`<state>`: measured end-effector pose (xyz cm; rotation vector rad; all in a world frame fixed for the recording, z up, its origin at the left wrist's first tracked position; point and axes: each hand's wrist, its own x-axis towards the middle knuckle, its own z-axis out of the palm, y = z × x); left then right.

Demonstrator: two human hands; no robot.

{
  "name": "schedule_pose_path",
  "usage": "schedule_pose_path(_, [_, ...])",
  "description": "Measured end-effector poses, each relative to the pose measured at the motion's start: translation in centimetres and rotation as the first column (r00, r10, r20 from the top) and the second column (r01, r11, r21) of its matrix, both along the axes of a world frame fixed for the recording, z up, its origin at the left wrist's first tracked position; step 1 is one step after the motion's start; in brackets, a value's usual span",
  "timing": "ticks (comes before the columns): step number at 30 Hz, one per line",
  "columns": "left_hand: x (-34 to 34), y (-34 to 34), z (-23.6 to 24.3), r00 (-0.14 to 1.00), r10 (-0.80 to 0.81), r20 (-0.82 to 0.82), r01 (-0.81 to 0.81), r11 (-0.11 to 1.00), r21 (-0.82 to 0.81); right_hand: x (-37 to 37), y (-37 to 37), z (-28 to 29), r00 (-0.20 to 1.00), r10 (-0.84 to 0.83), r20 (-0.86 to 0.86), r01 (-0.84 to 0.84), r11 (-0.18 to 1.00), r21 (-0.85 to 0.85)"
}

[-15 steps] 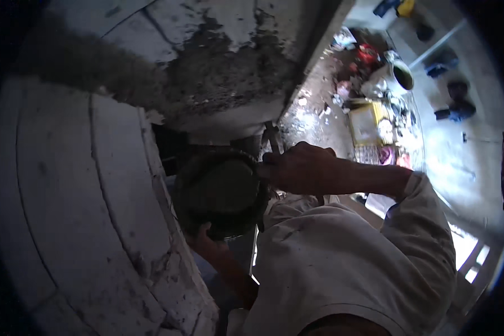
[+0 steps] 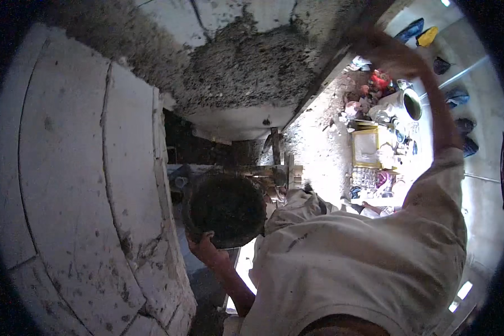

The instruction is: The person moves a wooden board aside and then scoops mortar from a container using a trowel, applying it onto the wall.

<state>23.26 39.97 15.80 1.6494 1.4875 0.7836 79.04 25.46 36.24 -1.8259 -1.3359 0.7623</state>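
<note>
A round dark bowl (image 2: pixel 227 210) is in front of my chest, its inside in deep shadow. My left hand (image 2: pixel 208 250) grips its lower left rim, with the thumb over the edge. Raised high at the upper right, my right hand (image 2: pixel 389 53) is smeared by motion. It is close to the long edge of the wall, and I cannot make out its fingers or whether they hold anything. A rough, wet-looking grey patch of mortar (image 2: pixel 246 70) covers part of the wall surface ahead of me.
White block wall (image 2: pixel 67 168) rises close on my left. Wooden planks (image 2: pixel 274 173) lie beyond the bowl. Far down at the right are a white bucket (image 2: pixel 412 105), a yellow-framed panel (image 2: pixel 365 148) and red bags (image 2: pixel 381 79). Dark clothes (image 2: pixel 458 98) hang on the right wall.
My right hand has left the bowl's rim and swung up and right to the wall edge. The left hand still holds the bowl, whose inside now looks darker.
</note>
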Motion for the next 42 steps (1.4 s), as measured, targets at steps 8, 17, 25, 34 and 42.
schedule_pose_path(8, [5.8,2.2,-0.9,0.696,-0.475,-0.539,0.711,0.56,0.426,-6.1,-7.9,12.5,0.97,-0.214,0.113,0.217,0.976,-0.019])
schedule_pose_path(17, [20.0,5.1,1.0,0.756,-0.617,-0.217,0.613,0.784,-0.095,-28.5,-11.8,-18.2,0.635,-0.714,-0.294,0.685,0.697,-0.214])
schedule_pose_path(25, [27.0,12.0,-5.3,0.155,-0.968,-0.197,0.985,0.136,0.107,-36.4,-7.5,-18.8,0.438,-0.889,0.131,0.881,0.395,-0.261])
schedule_pose_path(34, [28.8,3.1,2.9,0.344,-0.897,0.277,0.898,0.228,-0.376,-34.8,-4.3,-18.8,0.414,-0.728,0.547,0.906,0.273,-0.323])
schedule_pose_path(42, [29.2,2.8,4.7,0.448,-0.823,0.349,0.834,0.245,-0.494,-37.7,-6.8,-13.2,0.544,-0.64,0.543,0.833,0.335,-0.44])
